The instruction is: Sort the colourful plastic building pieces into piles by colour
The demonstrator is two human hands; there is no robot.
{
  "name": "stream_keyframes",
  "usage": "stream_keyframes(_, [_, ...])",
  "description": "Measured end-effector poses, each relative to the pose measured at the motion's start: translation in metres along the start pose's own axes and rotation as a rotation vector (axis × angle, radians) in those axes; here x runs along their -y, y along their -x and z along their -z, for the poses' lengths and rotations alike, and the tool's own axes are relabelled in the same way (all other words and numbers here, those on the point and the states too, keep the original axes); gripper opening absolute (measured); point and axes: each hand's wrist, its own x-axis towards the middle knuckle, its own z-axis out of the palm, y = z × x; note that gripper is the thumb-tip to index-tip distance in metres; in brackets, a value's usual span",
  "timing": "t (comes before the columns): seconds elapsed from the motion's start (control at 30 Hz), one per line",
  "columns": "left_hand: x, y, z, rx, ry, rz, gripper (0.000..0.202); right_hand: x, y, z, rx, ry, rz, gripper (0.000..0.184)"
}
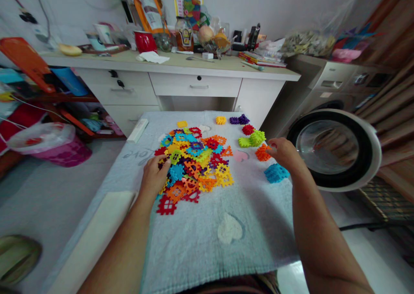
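Note:
A mixed heap of colourful interlocking plastic tiles [196,149] with notched edges is spread over the cloth-covered table. At its left side, my left hand [154,173] pinches a green tile [175,156] with a window pattern between thumb and finger. On the right, my right hand [285,150] has its fingertips closed at the edge of a small orange tile stack [262,153]. Nearby sit a blue stack [276,173], a green stack [257,138], a red stack [248,129], purple tiles [239,119] and a yellow stack [221,120].
The grey-blue tablecloth [207,242] has heart prints. A white box-like strip [138,130] lies at the table's far left corner. Behind stands a cluttered white desk [197,84]; to the right, a washing machine with its round door [333,147] open. A pink bin [61,149] is at left.

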Motion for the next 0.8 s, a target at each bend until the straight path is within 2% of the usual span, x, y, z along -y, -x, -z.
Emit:
stream_keyframes(0.13, [0.000, -0.001, 0.004, 0.010, 0.011, 0.009, 0.048, 0.051, 0.002, -0.008, 0.022, -0.071, 0.109, 0.027])
stream_keyframes(0.23, [-0.001, -0.001, 0.007, 0.012, 0.030, 0.027, 0.048, 0.090, 0.004, -0.033, 0.087, -0.143, 0.173, 0.029])
stream_keyframes(0.33, [-0.003, -0.001, 0.009, 0.007, 0.029, 0.045, 0.048, 0.113, 0.005, -0.064, 0.087, -0.178, 0.214, 0.043])
stream_keyframes(0.4, [-0.004, -0.001, 0.009, 0.011, 0.022, 0.046, 0.048, 0.119, 0.006, -0.079, 0.089, -0.197, 0.229, 0.051])
stream_keyframes(0.5, [-0.005, -0.001, 0.009, 0.017, 0.012, 0.041, 0.048, 0.119, 0.005, -0.089, 0.110, -0.212, 0.209, 0.052])
stream_keyframes(0.67, [-0.008, 0.000, 0.011, 0.031, 0.009, 0.035, 0.045, 0.114, 0.004, -0.086, 0.094, -0.209, 0.218, 0.036])
stream_keyframes(0.8, [-0.012, 0.001, 0.013, 0.040, 0.004, 0.037, 0.046, 0.110, 0.006, -0.085, 0.011, -0.257, 0.209, 0.030])
